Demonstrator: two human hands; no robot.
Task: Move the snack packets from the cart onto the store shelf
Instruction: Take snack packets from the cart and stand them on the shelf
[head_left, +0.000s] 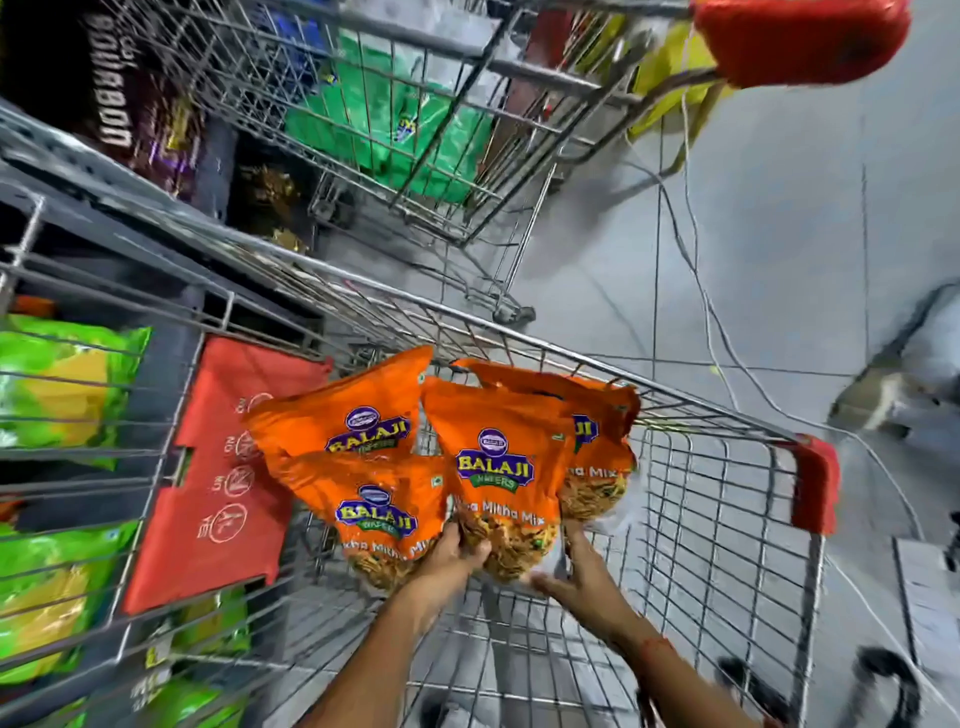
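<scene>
Packets in hands, above cart

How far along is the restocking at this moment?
Done: the cart looks nearly emptied, its wire floor bare where it shows. In hand: the left hand and right hand together hold four orange snack packets by their bottom edges, above the cart. Left: placing them on the shelf, where only green packets show.

Four glossy orange plastic snack packets, printed with a purple "Balaji" logo and clear windows showing yellow mix, fan out upright above the wire shopping cart, near its far rim, overlapping one another, bottoms bunched together.
</scene>
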